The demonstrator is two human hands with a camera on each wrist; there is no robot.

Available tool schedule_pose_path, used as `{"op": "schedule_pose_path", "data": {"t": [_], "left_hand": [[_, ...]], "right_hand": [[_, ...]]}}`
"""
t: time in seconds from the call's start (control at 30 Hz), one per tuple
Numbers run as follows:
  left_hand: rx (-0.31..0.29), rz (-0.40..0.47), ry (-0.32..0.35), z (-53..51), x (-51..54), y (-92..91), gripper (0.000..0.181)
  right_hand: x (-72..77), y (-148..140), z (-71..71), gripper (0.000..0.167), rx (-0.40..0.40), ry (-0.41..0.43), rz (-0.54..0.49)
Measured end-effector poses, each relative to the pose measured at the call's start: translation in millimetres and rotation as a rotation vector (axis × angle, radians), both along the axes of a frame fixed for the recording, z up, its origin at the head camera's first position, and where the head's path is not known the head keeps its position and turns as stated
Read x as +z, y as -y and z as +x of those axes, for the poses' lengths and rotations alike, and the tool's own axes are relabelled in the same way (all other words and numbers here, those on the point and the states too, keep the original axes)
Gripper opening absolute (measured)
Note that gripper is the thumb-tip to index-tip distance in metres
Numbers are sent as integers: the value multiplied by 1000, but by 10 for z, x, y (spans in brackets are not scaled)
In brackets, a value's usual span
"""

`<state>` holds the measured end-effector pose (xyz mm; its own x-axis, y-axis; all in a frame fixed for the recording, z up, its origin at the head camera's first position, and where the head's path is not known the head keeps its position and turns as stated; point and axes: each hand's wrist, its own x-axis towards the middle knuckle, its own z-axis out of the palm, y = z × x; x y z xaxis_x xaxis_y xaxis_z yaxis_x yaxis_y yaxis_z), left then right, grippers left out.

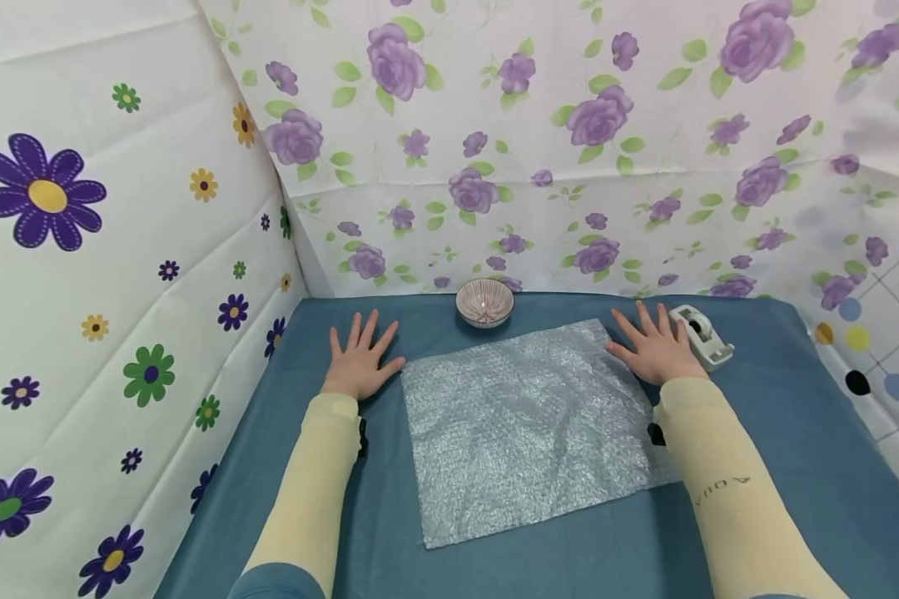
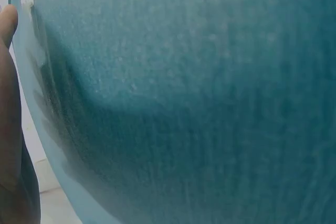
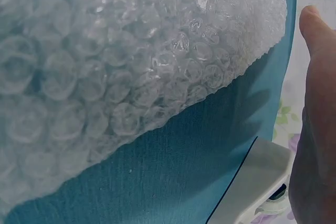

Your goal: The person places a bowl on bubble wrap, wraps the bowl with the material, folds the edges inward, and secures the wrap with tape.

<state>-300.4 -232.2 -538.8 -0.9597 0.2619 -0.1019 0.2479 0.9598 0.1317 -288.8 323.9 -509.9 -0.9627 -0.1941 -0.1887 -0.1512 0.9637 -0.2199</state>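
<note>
A sheet of clear bubble wrap point(image 1: 524, 433) lies flat on the blue cloth, its bubbles plain in the right wrist view point(image 3: 131, 66). To its left, my left hand point(image 1: 360, 362) has its fingers spread, the thumb close to the sheet's upper left corner. My right hand point(image 1: 655, 345) is spread at the sheet's upper right edge and holds nothing. Right beside that hand stands a white tape dispenser point(image 1: 702, 337), partly seen in the right wrist view point(image 3: 252, 182). A small striped bowl point(image 1: 484, 303) sits behind the sheet, apart from both hands.
The blue cloth point(image 1: 569, 549) covers the table. A white curtain with purple roses point(image 1: 472, 191) hangs at the back edge, a flowered sheet point(image 1: 150, 374) on the left, and a dotted sheet point(image 1: 891, 349) on the right.
</note>
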Motion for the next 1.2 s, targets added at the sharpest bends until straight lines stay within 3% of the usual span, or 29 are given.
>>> {"op": "schedule_pose_path", "data": {"t": [0.3, 0.6, 0.87, 1.0, 1.2], "left_hand": [[9, 122, 23, -68, -92, 72, 88], [-51, 205, 25, 40, -40, -78, 83], [-147, 285, 31, 246, 7, -247, 79], [-180, 285, 42, 360, 20, -311, 80], [-228, 334, 54, 480, -21, -360, 78]], "right_hand": [[-67, -30, -6, 86, 29, 24, -10], [54, 19, 69, 89, 93, 41, -36], [42, 81, 183, 114, 216, 65, -119], [44, 141, 254, 123, 270, 76, -150], [29, 197, 370, 130, 348, 116, -168]]}}
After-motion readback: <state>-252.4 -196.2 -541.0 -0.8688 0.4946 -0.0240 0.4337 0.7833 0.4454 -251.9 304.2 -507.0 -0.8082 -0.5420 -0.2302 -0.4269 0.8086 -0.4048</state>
